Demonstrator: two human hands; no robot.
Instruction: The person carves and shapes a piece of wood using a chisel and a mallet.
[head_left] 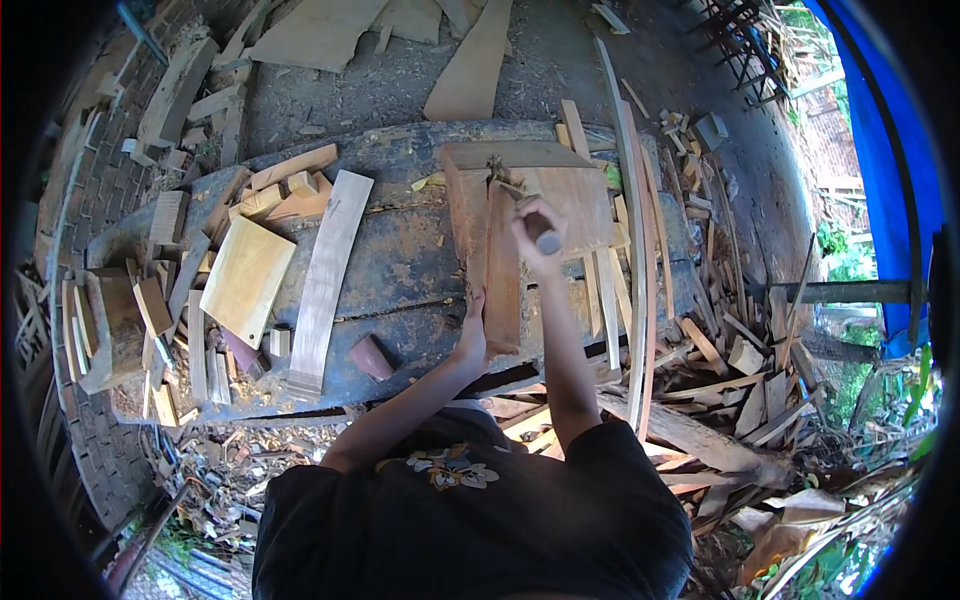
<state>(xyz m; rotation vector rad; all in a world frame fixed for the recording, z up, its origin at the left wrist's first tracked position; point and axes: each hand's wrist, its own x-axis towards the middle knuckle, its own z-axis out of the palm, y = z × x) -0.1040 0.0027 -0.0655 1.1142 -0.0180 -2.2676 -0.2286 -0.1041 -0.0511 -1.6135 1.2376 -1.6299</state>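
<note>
On the worn bench, my right hand [540, 235] is closed round the thick handle of a chisel-like tool [547, 242]. Its short blade points to the upper left, at a rough, dark notch in a reddish-brown wooden piece [504, 280]. My left hand [473, 325] holds the near left edge of that piece, its fingers lying along the side; the thumb is hard to make out. Under and behind the piece lies a wide wooden board [570, 200], with a thicker beam [515, 154] across its far end. Wood crumbs sit around the notch.
Long thin strips [637, 250] lie right of my right arm. Left on the bench [400, 255] are a grey plank [330, 285], a pale board [248, 280], small blocks and a reddish cylinder-like piece [371, 358]. Scrap wood [760, 400] covers the ground at right.
</note>
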